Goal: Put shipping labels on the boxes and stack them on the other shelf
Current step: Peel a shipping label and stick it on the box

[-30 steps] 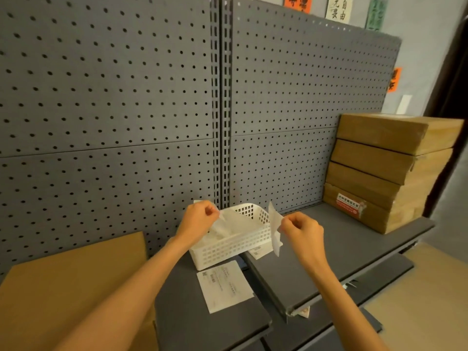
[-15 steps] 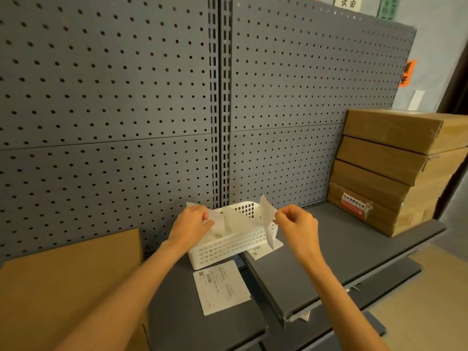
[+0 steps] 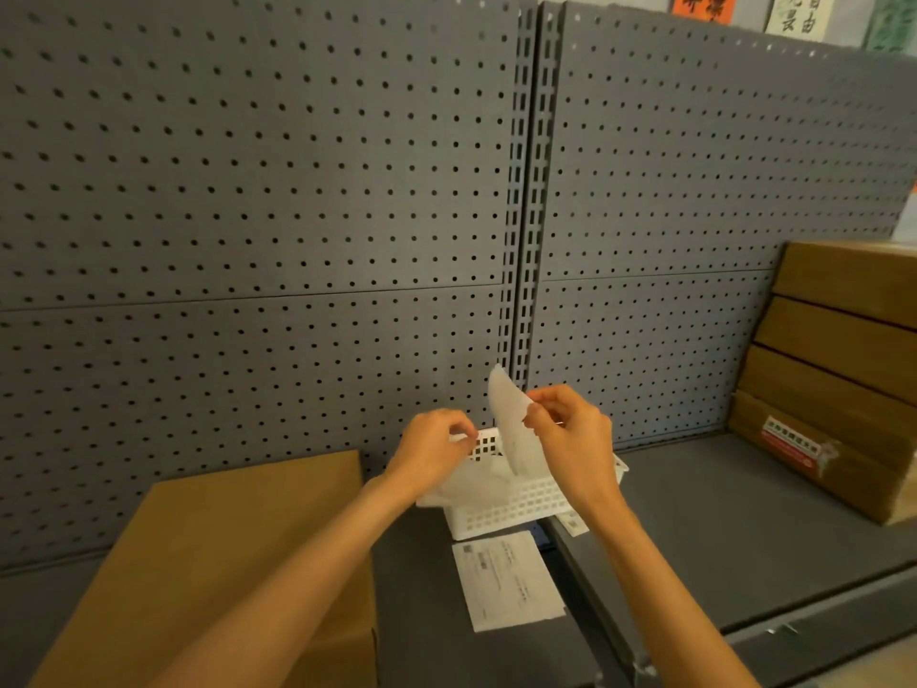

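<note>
The stack of boxes (image 3: 838,369) at the right of the frame is cut off by the right edge, so its full width is not shown. The print on the red and white sticker (image 3: 791,441) on the lowest of them is too small to be read. The cardboard box (image 3: 223,553) at the lower left is cut by the bottom edge and partly covered by the left forearm. The near wall of the white basket (image 3: 511,508) is partly hidden behind the right hand (image 3: 570,439), and its contents cannot be made out. The text on the label (image 3: 506,578) lying below it is blurred. The wall signs (image 3: 794,12) at the upper right are cropped by the top edge.
</note>
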Available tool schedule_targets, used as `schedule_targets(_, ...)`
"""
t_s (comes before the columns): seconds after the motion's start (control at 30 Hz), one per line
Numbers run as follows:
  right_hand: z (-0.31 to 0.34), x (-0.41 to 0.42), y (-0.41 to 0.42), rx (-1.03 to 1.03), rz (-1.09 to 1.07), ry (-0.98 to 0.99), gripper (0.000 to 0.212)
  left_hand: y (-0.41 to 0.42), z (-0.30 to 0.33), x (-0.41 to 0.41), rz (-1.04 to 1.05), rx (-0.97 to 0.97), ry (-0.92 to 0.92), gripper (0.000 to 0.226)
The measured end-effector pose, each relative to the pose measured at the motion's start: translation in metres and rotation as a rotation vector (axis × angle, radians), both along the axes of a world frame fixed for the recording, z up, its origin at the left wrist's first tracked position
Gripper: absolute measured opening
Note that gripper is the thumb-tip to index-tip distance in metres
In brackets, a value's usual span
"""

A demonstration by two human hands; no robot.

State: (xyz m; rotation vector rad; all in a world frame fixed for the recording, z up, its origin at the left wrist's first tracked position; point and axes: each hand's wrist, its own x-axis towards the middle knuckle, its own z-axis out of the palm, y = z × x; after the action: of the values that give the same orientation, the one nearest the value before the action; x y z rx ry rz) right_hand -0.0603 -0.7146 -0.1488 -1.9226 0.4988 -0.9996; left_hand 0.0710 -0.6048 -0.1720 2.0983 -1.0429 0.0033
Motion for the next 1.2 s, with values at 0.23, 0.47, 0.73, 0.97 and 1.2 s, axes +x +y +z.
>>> schedule_targets(0.23, 0.000, 0.009, 0.016, -0.039, 0.010, 0.006, 0.013, 0.021, 0.004, 0.002, 0.084, -0.221, 0.243, 0.009)
schedule_targets(0.47, 0.000, 0.026, 0.052, -0.285, 0.127, 0.032, 0.016, 0.050, 0.038, -0.011, -0.014, -0.429, 0.659, 0.030)
schedule_targets(0.73, -0.015, 0.043, 0.085, -0.478, 0.245, 0.015, 0.018, 0.080, 0.032, -0.006, 0.056, -0.536, 0.761, 0.022)
schedule_targets(0.97, -0.022, 0.047, 0.102, -0.495, 0.304, 0.059, 0.021, 0.098, 0.024, 0.003, 0.124, -0.532, 0.715, 0.010)
schedule_targets(1.2, -0.027, 0.035, 0.086, -0.383, 0.150, 0.123, 0.018, 0.116, 0.004, 0.019, 0.225, -0.455, 0.615, 0.013)
